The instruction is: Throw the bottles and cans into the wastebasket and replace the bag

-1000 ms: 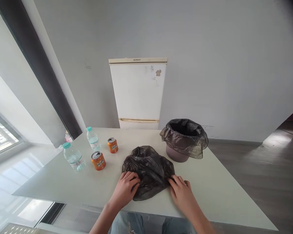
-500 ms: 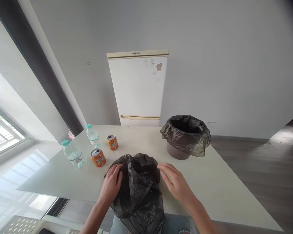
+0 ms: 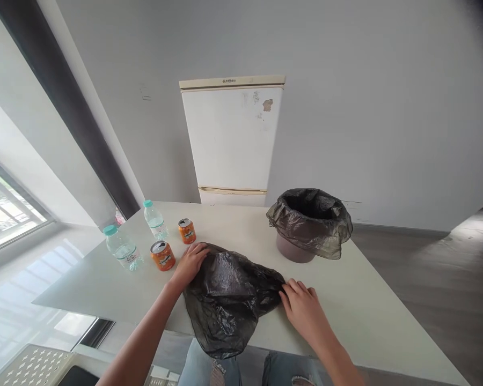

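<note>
A black plastic bag (image 3: pixel 229 300) is spread across the near side of the table, its lower part hanging over the edge above my knees. At its upper left corner, my left hand (image 3: pixel 191 265) is closed on the film. My right hand (image 3: pixel 304 305) pinches the bag's right corner, pulling the plastic out sideways. Just beyond my left hand stand two orange drink cans, a nearer can (image 3: pixel 162 255) and a farther can (image 3: pixel 187 231). Left of them are two clear bottles with teal caps, a nearer bottle (image 3: pixel 123 249) and a farther bottle (image 3: pixel 155 221).
At the table's back right stands a brown bin (image 3: pixel 295 249) lined with another black bag (image 3: pixel 314 225), folded over its rim. The white table (image 3: pixel 346 311) ends at a slanting right edge. Behind it, a white refrigerator (image 3: pixel 231 139) stands by the wall. A perforated beige surface (image 3: pixel 32 367) is at lower left.
My right hand, earlier with fingers apart beside the bag, has closed on its corner and drawn it right. My left hand moved slightly forward. The bag is now wider and hangs less low.
</note>
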`<state>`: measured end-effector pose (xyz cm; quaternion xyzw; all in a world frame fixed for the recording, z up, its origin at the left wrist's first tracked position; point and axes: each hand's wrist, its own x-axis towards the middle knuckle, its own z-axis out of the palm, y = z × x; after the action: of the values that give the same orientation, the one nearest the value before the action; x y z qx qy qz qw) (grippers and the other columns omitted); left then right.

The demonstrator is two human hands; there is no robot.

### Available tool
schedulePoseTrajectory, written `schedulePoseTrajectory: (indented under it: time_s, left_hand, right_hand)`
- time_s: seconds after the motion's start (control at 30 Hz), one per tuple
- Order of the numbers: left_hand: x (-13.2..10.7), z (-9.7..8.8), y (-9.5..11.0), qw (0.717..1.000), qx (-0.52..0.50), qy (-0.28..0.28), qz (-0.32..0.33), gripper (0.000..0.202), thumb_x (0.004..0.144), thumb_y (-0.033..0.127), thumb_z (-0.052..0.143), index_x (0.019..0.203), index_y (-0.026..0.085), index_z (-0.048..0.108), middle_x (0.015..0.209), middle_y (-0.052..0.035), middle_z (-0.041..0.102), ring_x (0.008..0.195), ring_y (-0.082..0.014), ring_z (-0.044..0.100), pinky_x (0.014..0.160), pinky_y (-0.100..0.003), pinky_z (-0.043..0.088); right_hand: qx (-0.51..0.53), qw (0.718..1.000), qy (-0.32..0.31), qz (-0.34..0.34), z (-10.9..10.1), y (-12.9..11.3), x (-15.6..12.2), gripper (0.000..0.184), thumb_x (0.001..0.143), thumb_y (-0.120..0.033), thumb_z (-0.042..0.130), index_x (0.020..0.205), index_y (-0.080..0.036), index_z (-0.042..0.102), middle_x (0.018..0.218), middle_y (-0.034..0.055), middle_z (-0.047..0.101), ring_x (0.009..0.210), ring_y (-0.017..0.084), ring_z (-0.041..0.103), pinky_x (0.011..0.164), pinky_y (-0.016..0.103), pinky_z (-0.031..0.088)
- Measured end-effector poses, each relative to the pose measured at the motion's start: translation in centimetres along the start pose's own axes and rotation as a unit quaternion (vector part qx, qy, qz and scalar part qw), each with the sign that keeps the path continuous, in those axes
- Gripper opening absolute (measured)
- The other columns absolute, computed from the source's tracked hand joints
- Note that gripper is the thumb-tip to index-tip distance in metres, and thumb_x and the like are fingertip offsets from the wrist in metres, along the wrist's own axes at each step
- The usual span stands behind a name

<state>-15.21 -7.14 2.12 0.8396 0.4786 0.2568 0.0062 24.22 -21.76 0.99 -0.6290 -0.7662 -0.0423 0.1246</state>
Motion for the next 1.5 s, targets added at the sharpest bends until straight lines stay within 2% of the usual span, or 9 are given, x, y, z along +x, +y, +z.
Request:
schedulePoseTrajectory:
  time_s: [0.27,0.43,0.6,0.77,0.87,1.0,1.2,1.33,1.5]
  left_hand:
    - [1.0,-4.0,9.1,0.968,-0.07,0.234,-0.064,0.029,0.103,0.019,0.05,0.123,0.024,0.07,0.125,-0.0094,0.069,0.12,-0.0274,0.063,0.107,-0.046,0.051]
    - [-4.5,-0.5,14.0,0.998,-0.007,0.031,-0.061,0.04,0.108,0.035,0.049,0.143,0.021,0.06,0.147,-0.0121,0.064,0.138,-0.0318,0.057,0.118,-0.053,0.046]
    - [-6.1,1.9,9.7,0.99,0.03,-0.136,0.004,0.061,0.11,0.047,0.042,0.165,0.021,0.04,0.171,-0.0119,0.039,0.161,-0.0341,0.032,0.129,-0.065,0.028]
    - [-5.0,-0.6,3.5,0.986,0.043,-0.16,-0.014,0.055,0.111,0.043,0.041,0.161,0.022,0.048,0.17,-0.0099,0.041,0.162,-0.033,0.031,0.131,-0.062,0.026]
    - [-4.4,-2.4,3.6,0.995,0.032,-0.086,-0.032,0.049,0.111,0.037,0.038,0.156,0.023,0.054,0.166,-0.0094,0.048,0.157,-0.0313,0.039,0.131,-0.06,0.029]
    - [-3.5,-2.3,10.8,0.995,-0.012,0.054,-0.079,0.046,0.111,0.028,0.032,0.145,0.018,0.061,0.155,-0.0131,0.059,0.149,-0.0282,0.05,0.127,-0.053,0.04]
    - [-0.9,4.7,21.8,0.993,-0.019,-0.088,0.074,0.062,0.112,0.041,0.03,0.167,0.012,0.036,0.174,-0.0137,0.032,0.165,-0.0336,0.022,0.134,-0.057,0.025]
    - [0.1,7.7,20.5,0.983,0.003,-0.169,0.073,0.072,0.111,0.053,0.028,0.17,0.011,0.029,0.176,-0.0151,0.025,0.165,-0.0384,0.017,0.133,-0.061,0.021]
    - [-2.5,5.5,14.5,0.983,0.008,-0.175,0.05,0.075,0.11,0.061,0.028,0.171,0.016,0.026,0.176,-0.0119,0.026,0.165,-0.0363,0.018,0.133,-0.062,0.019]
  right_hand:
    - [0.111,0.986,0.123,0.038,-1.5,-1.0,-4.3,0.038,0.109,-0.038,0.048,0.084,-0.022,0.071,0.09,0.0111,0.065,0.081,0.024,0.066,0.066,0.038,0.054]
    - [0.135,0.983,0.12,-0.031,-1.6,-2.8,-1.2,0.047,0.112,-0.043,0.041,0.153,-0.025,0.054,0.158,0.0127,0.054,0.143,0.031,0.054,0.111,0.047,0.054]
    - [0.084,0.989,-0.105,-0.053,0.7,-1.2,2.1,0.065,0.112,-0.053,0.021,0.168,-0.024,0.035,0.173,0.0072,0.035,0.161,0.029,0.034,0.13,0.06,0.031]
    - [0.048,0.992,-0.112,-0.012,1.3,2.1,2.3,0.065,0.112,-0.05,0.013,0.17,-0.026,0.031,0.175,0.0061,0.031,0.164,0.03,0.024,0.131,0.069,0.017]
    - [0.081,0.993,-0.089,0.008,0.9,3.1,1.8,0.067,0.112,-0.054,0.015,0.172,-0.026,0.024,0.175,0.0076,0.029,0.164,0.032,0.024,0.129,0.07,0.02]
    - [0.139,0.988,0.061,-0.013,0.3,3.1,1.3,0.062,0.113,-0.045,0.02,0.17,-0.024,0.029,0.174,0.0084,0.033,0.163,0.028,0.028,0.133,0.059,0.022]
    - [0.114,0.985,-0.07,-0.11,0.8,2.2,2.2,0.061,0.113,-0.042,0.022,0.17,-0.022,0.031,0.174,0.0077,0.033,0.163,0.024,0.029,0.134,0.052,0.025]
    - [0.088,0.984,-0.118,-0.099,1.6,2.3,2.8,0.063,0.113,-0.043,0.017,0.171,-0.019,0.027,0.176,0.0066,0.027,0.165,0.022,0.023,0.135,0.05,0.02]
    - [0.081,0.986,-0.117,-0.088,2.0,2.5,2.7,0.065,0.113,-0.047,0.013,0.172,-0.021,0.025,0.177,0.0031,0.023,0.165,0.021,0.021,0.136,0.051,0.018]
